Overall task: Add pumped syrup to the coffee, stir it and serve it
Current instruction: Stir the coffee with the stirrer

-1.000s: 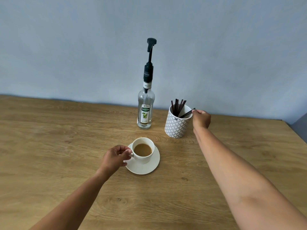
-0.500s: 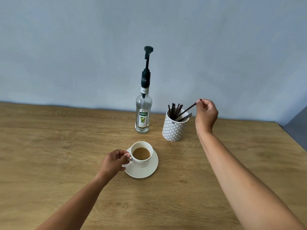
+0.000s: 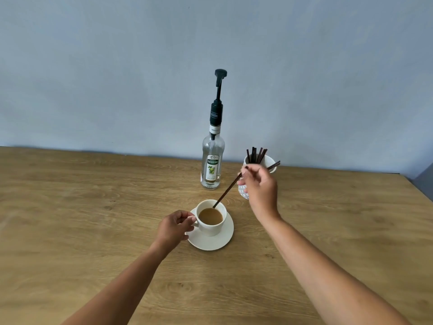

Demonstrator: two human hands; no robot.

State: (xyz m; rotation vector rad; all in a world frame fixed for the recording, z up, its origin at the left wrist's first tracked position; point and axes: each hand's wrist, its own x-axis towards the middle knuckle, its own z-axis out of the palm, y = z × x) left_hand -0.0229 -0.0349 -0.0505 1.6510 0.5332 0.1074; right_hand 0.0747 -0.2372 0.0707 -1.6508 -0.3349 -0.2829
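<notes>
The right hand [image 3: 260, 186] is pinching a dark stirrer [image 3: 228, 192] and angling its tip into the cup [image 3: 210, 218], while the left hand [image 3: 174, 227] is gripping the cup's handle, steadying it on the saucer [image 3: 210, 242] on the desk [image 3: 93, 219]. Just beyond the right hand are standing the stirrer holder [image 3: 267, 160] and the syrup bottle [image 3: 212, 160]. Brisk stirring is likely to slop coffee over the rim; a swinging elbow could be toppling the holder.

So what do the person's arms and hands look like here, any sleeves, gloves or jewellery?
Both forearms are bare up to the frame edge: no sleeves in view. The left hand and the right hand wear no gloves, and no rings, watch or bracelets show. No cables or markings are visible on either arm. Nails look short; any polish is too small to tell.
</notes>
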